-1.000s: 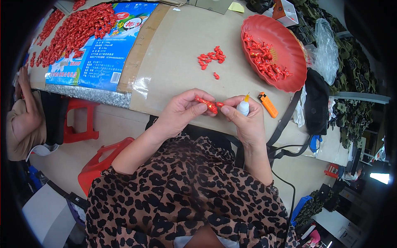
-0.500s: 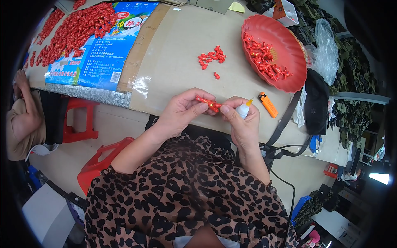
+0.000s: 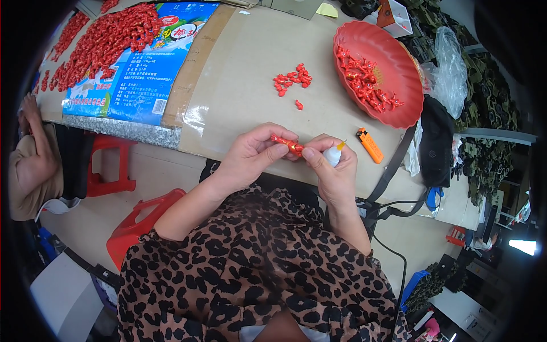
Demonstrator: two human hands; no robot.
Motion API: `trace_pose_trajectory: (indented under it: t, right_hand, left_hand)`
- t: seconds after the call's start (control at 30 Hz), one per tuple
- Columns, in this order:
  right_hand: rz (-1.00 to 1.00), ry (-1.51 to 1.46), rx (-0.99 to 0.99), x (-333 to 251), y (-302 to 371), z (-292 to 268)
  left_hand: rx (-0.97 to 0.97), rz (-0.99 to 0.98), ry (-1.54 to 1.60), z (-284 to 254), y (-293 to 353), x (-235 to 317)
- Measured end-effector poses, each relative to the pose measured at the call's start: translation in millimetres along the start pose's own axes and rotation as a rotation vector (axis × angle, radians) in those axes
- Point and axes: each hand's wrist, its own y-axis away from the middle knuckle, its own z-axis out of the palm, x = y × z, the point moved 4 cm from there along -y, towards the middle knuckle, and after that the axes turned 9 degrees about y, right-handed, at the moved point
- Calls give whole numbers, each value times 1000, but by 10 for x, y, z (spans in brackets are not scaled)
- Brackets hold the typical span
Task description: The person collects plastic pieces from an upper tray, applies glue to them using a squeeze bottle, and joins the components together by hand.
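Note:
Above the table's near edge, my left hand [image 3: 249,155] pinches a small glossy red figurine [image 3: 294,148] with gold marks between thumb and fingers. My right hand [image 3: 336,178] is closed too: its thumb and forefinger press on the figurine's right end. Tucked in that same hand is a small white squeeze bottle [image 3: 331,156] with a thin yellow nozzle, which points up and to the right, away from the figurine. My fingers cover part of the figurine. Beyond my hands lie several loose small red pieces [image 3: 296,78], with a single red piece [image 3: 299,105] closer to me.
Right of my hands lies an orange lighter [image 3: 371,146]. A scalloped red bowl [image 3: 364,39] with red figurines stands behind it. At the far left a big pile of red pieces [image 3: 117,43] covers part of a blue printed sheet [image 3: 142,91]. Another person's arm [image 3: 35,128] shows at left.
The bottle has tipped a little further down within my right hand. Both hands keep their hold on the figurine, with only a slight shift of the fingers.

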Motion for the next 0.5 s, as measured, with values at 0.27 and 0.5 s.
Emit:
trace_pose_trajectory:
  t: [0.27, 0.5]
  right_hand:
    - [53, 93, -18, -47, -29, 6]
    - [111, 153, -46, 3, -66, -59]
  left_hand:
    - [23, 51, -61, 0, 9, -8]
    - [97, 59, -159, 29, 24, -3]
